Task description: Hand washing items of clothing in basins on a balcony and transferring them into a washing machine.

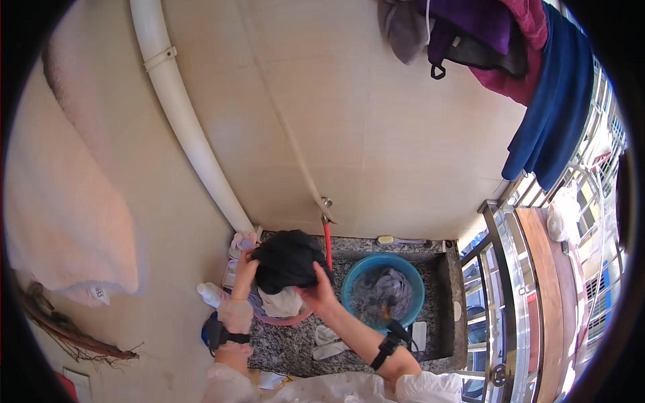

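A bunched black garment [287, 258] is held up between my two hands. My left hand [246, 270] grips its left side, and my right hand [318, 287] grasps its lower right edge; some fingers are hidden behind the fabric. Just beneath it is a pink basin [285, 320] holding a white cloth [281, 302] and other laundry. To the right, a blue basin [347, 285] sits in the stone sink [440, 322], with a grey-purple cloth [394, 290] soaking in water.
A red-handled tap [327, 232] rises behind the sink. On the ledge lie a scrubbing brush [400, 240] and white socks [329, 342]. A white bottle [211, 294] stands left of the pink basin. Clothes [547, 101] hang at upper right, above a metal railing [500, 289].
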Demonstrator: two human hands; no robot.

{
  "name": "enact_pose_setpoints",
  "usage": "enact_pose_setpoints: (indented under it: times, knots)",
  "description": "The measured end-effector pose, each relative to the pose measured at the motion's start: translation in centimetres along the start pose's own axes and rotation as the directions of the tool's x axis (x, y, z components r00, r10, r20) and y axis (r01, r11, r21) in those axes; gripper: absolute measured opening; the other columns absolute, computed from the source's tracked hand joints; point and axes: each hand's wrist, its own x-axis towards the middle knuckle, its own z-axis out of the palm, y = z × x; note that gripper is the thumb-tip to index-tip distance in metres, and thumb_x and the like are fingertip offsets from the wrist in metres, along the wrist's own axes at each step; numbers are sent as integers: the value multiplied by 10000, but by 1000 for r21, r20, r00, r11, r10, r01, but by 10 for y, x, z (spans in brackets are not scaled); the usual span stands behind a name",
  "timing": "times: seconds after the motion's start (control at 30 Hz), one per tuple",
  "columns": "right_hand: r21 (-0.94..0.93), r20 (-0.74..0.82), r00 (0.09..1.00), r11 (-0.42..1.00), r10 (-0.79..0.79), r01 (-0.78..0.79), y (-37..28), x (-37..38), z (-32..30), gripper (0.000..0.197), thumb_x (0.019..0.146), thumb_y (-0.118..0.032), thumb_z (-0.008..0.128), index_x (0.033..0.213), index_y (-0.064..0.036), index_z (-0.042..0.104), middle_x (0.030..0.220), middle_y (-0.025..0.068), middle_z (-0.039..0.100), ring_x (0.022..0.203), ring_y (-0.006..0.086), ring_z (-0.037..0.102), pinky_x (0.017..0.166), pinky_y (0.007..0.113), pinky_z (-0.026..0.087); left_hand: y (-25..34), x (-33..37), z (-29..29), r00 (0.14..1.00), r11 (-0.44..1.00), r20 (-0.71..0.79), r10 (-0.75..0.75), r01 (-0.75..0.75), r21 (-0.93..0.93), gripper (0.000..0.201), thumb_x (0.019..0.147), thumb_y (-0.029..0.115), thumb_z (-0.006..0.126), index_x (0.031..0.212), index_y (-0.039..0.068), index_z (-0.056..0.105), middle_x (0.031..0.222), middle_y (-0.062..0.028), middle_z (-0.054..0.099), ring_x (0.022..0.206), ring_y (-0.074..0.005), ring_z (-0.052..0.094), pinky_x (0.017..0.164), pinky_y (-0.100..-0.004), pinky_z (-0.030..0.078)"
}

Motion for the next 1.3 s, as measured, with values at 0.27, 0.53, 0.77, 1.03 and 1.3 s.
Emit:
enact_pose_setpoints:
  times: [0.27, 0.53, 0.77, 1.03, 1.3]
  knots:
    - [-150, -202, 935, 934, 292, -324, 21, 43, -58, 771, 792, -640, 566, 1355, -141, 397, 1365, 92, 421, 1222, 371, 418, 988, 505, 416, -73, -1, -18, 976, 967, -8, 217, -214, 138, 347, 808, 42, 634, 1138, 15, 529, 1017, -103, 619, 971, -200, 587, 853, -318, 453]
    - [4, -262, 824, 854, 503, -520, -33, 8, -74, 738, 799, -547, 615, 1351, -110, 393, 1360, 223, 386, 1188, 383, 466, 981, 518, 410, -40, -16, 20, 861, 723, 43, 507, -452, 523, 406, 817, 40, 600, 1217, 56, 531, 1179, -175, 533, 1124, -331, 500, 967, -377, 387]
    - [-907, 347, 878, 119, -328, 403, -56, 43, -45, 578, 952, -346, 469, 1398, -3, 336, 1440, 184, 340, 1315, 284, 362, 1080, 366, 293, -41, -13, 11, 860, 705, 93, 501, -469, 532, 324, 849, 58, 556, 1172, 41, 553, 1190, -163, 520, 1135, -339, 486, 988, -362, 369]
    - [-970, 203, 942, 74, -266, 230, 47, 67, -54, 731, 913, -417, 525, 1420, 33, 252, 1461, 231, 263, 1391, 297, 200, 1131, 342, 151, -54, -35, -24, 882, 634, 135, 451, -423, 647, 387, 913, 282, 521, 1242, 78, 540, 1309, -181, 440, 1234, -362, 402, 1032, -402, 314]
    - [-945, 318, 726, -260, -610, 196, 44, 82, -76, 491, 908, -331, 540, 1232, 26, 449, 1178, 267, 539, 1131, 401, 503, 950, 427, 398, -51, -11, 22, 901, 575, 137, 412, -374, 727, 399, 874, 323, 575, 1231, 150, 544, 1205, -201, 490, 1133, -392, 452, 952, -450, 375]
